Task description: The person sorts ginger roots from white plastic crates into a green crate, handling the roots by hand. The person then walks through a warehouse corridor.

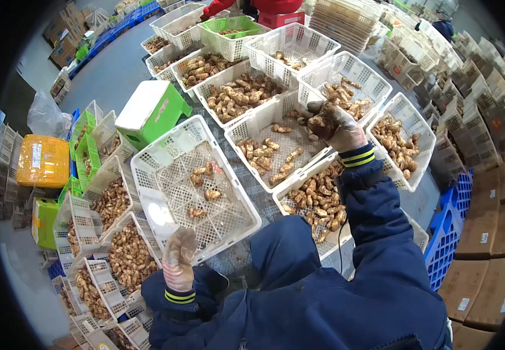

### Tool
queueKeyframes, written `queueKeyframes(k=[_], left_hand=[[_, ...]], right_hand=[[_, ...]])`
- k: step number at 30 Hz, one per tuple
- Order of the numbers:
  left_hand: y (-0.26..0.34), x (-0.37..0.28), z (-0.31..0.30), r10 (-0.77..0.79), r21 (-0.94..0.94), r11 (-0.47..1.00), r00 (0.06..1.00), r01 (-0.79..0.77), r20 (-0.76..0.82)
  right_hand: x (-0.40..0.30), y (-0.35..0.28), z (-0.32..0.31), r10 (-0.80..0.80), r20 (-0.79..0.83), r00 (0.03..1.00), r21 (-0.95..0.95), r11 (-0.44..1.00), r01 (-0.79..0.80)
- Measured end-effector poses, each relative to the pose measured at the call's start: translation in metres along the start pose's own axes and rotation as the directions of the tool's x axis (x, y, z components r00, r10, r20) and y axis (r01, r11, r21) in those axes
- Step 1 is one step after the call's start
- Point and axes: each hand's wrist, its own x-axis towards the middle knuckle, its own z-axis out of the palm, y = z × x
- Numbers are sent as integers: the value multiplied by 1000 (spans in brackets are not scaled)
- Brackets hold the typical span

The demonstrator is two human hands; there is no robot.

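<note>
My left hand (179,251), in a soiled work glove, rests at the near left corner of a white plastic crate (243,208) with a few brown mushrooms (212,194) in it; whether its fingers grip the rim I cannot tell. Gloved and dark with dirt, my right hand (329,124) is over the right side of another white crate (252,175), fingers curled. Whether something is inside them is hard to make out. Loose mushrooms (260,153) lie in that crate. Nearer to me, a crate (278,192) holds many more.
Around me stand more mushroom crates (403,98), a green and white box (151,109), a yellow taped package (42,162) and stacked cartons (475,232) beside a blue plastic pallet (440,249). A person in red (278,4) is at the far crates.
</note>
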Motion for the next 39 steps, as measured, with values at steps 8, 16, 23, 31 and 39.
queueKeyframes(k=[8,16,23,31,39], left_hand=[[18,-18,21,-142,-44,987,968,155,208],[54,-27,53,-254,-80,955,930,284,266],[49,-34,39,-122,-7,992,990,123,65],[51,-27,44,-141,158,977,989,146,-43],[29,-19,48,-45,247,968,999,47,-12]], right_hand=[[-32,51,117,12,103,995,-538,841,46],[-40,142,217,147,673,724,-739,145,658],[-49,190,169,258,140,956,-457,873,-168],[-65,203,189,535,83,841,-225,832,-507],[-65,242,183,468,-147,872,203,877,-437]])
